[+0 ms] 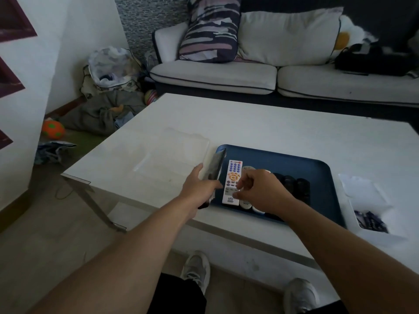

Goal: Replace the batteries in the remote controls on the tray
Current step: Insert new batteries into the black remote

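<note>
A dark blue rectangular plastic tray (294, 159) with rounded corners sits on the white rectangular coffee table (272, 123), toward the table's near edge. It holds several remote controls lying side by side. At its nine o'clock end lies a white slim remote control with blue, red and orange buttons (233, 177); there is small print on its lower face, too blurred to read. Just beside it, toward three o'clock, are two pale remotes (246, 203), mostly hidden under the right hand, then a row of black remotes (297, 184).

The left hand (199, 189) grips a dark grey remote control (215, 164) at the tray's nine o'clock edge, fingers and thumb curled round its lower body, its far end tilted up and away. The right hand (260, 189) hovers over the white remote, fingers curled with the tips bunched at the remote's lower right edge; whether they pinch it cannot be told.

At three o'clock of the tray stands a white open box (367, 200) containing small dark purple packets (369, 219); their print is illegible. A clear flat plastic lid or tray (176, 150) lies at ten o'clock of the blue tray.
</note>
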`<move>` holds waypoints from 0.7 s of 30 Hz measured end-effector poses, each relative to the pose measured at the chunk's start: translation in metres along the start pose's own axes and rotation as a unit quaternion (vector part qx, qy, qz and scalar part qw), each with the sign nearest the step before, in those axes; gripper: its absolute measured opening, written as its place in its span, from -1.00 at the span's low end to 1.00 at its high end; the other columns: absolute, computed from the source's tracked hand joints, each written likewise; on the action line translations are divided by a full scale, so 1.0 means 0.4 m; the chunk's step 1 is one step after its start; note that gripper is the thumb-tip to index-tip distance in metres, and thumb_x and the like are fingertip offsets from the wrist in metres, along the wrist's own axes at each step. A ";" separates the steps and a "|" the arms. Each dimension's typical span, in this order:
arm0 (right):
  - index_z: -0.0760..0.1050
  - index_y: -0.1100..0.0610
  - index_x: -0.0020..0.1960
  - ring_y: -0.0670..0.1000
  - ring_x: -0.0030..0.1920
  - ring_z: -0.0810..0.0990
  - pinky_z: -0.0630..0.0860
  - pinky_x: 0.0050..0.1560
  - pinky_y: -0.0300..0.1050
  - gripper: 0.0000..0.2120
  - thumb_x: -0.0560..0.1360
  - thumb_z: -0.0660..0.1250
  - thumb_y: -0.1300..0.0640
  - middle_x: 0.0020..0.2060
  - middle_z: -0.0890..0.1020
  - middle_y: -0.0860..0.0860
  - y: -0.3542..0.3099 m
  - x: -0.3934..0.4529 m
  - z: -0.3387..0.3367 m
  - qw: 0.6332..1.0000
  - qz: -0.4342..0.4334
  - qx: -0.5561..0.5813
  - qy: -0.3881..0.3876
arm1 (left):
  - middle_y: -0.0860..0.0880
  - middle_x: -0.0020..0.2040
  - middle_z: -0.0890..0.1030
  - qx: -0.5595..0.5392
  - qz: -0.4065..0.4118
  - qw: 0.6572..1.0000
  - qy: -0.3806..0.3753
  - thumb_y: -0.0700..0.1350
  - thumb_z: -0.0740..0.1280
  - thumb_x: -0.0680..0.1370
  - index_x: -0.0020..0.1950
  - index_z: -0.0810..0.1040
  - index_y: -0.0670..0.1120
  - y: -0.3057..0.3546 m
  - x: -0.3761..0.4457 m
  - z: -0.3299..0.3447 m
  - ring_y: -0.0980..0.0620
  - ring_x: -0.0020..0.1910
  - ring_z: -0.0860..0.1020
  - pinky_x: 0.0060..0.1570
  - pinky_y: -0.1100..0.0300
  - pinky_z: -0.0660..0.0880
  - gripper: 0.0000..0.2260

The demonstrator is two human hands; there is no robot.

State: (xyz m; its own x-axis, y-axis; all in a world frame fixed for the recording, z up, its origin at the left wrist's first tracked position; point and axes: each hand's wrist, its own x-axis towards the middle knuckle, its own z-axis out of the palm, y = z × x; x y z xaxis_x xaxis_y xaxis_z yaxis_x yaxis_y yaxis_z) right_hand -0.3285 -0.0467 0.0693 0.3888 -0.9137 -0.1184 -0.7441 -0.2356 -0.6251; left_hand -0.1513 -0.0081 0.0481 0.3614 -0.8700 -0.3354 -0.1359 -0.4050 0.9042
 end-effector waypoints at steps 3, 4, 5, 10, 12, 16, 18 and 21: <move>0.56 -0.10 0.00 -0.08 -0.05 0.62 0.62 0.04 0.00 -0.81 0.43 0.51 -0.03 -0.07 0.66 -0.13 0.016 0.003 0.009 0.997 0.024 -0.076 -0.023 | -0.05 0.20 0.60 0.042 0.034 0.999 -0.003 -0.26 0.44 0.46 0.53 0.37 0.03 -0.003 0.003 0.007 -0.03 -0.11 0.62 -0.27 0.25 0.50 -0.34; 0.58 -0.11 0.08 -0.05 0.01 0.62 0.62 0.07 0.01 -0.77 0.44 0.48 -0.01 0.02 0.66 -0.10 0.019 0.004 0.011 0.994 0.024 -0.100 -0.021 | -0.07 0.21 0.59 0.061 0.043 0.997 -0.002 -0.27 0.44 0.45 0.52 0.39 0.02 -0.006 0.004 0.013 -0.03 -0.20 0.63 -0.37 0.24 0.50 -0.35; 0.59 -0.12 0.15 -0.02 0.08 0.61 0.61 0.10 0.01 -0.72 0.44 0.46 0.02 0.10 0.65 -0.08 0.021 0.006 0.014 0.993 0.019 -0.119 -0.015 | -0.09 0.19 0.59 0.085 0.056 0.995 -0.004 -0.24 0.45 0.43 0.49 0.44 0.03 -0.010 0.008 0.019 -0.06 -0.24 0.63 -0.41 0.21 0.52 -0.37; 0.59 -0.11 0.26 0.06 0.25 0.51 0.54 0.20 -0.01 -0.66 0.49 0.41 0.06 0.22 0.61 0.01 0.029 0.030 0.030 0.985 -0.006 -0.169 0.020 | -0.10 0.24 0.57 0.266 0.090 0.960 0.003 -0.01 0.43 0.40 0.36 0.55 0.05 -0.050 0.048 0.057 -0.09 0.07 0.62 0.08 -0.01 0.61 -0.49; 0.61 -0.11 0.24 0.07 0.24 0.52 0.53 0.22 0.00 -0.67 0.50 0.38 0.09 0.21 0.62 0.01 0.034 0.041 0.034 0.986 0.003 -0.167 0.026 | -0.09 0.36 0.48 0.315 0.105 0.943 0.021 -0.06 0.42 0.51 0.46 0.47 0.02 -0.046 0.048 0.065 -0.11 0.23 0.55 0.25 0.02 0.51 -0.49; 0.61 -0.14 0.21 0.09 0.23 0.52 0.48 0.26 0.01 -0.70 0.49 0.38 0.04 0.18 0.62 0.02 0.055 0.070 0.036 0.982 0.024 -0.186 0.029 | -0.07 0.47 0.37 0.344 0.115 0.931 0.034 -0.06 0.41 0.58 0.54 0.37 0.00 -0.049 0.071 0.066 -0.10 0.39 0.42 0.36 0.01 0.39 -0.46; 0.60 -0.15 0.22 0.09 0.27 0.49 0.36 0.33 0.03 -0.71 0.50 0.37 0.00 0.19 0.62 -0.02 0.062 0.082 0.037 0.979 0.026 -0.200 0.031 | -0.07 0.48 0.35 0.348 0.125 0.929 0.025 -0.07 0.41 0.58 0.54 0.36 -0.02 -0.051 0.080 0.065 -0.10 0.41 0.40 0.37 -0.02 0.39 -0.47; 0.59 -0.14 0.24 0.09 0.29 0.47 0.30 0.34 0.03 -0.71 0.53 0.32 0.01 0.19 0.62 -0.05 0.065 0.101 0.040 0.980 0.030 -0.190 0.052 | -0.07 0.49 0.35 0.350 0.133 0.927 0.022 -0.07 0.38 0.60 0.53 0.38 -0.02 -0.057 0.095 0.071 -0.09 0.41 0.39 0.38 -0.03 0.38 -0.51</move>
State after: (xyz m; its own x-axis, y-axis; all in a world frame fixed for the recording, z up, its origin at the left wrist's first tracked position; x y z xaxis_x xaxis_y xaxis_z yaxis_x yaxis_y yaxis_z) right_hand -0.3237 -0.0845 0.0359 0.2948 -0.9540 -0.0542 -0.9203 -0.2682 -0.2849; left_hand -0.1605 -0.0399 0.0073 0.2652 -0.9590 -0.0998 -0.7852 -0.2749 0.5549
